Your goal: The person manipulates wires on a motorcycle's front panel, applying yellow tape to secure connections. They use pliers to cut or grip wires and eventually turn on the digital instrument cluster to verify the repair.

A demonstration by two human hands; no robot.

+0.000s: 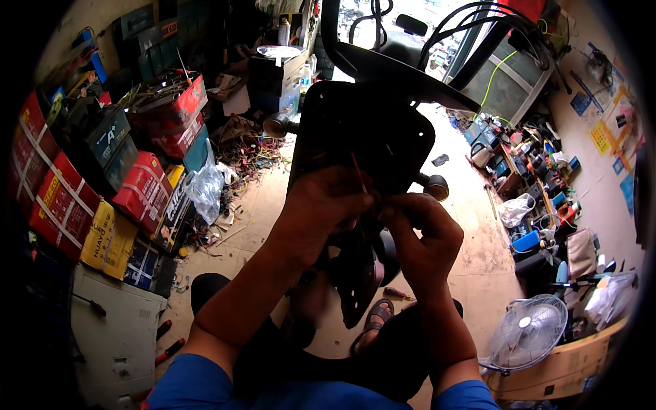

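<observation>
A cluttered workshop with a pale, dusty concrete floor [471, 239] lit by daylight from an open doorway [383, 27] at the far end. Along the left side stand stacked red and yellow boxes [65, 198], with a tangle of wires [249, 154] and a clear plastic bag [205, 188] on the floor just beside them. On the right, a white fan [527, 331] stands near a cardboard box [567, 369], below a pale wall with posters [605, 130].
</observation>
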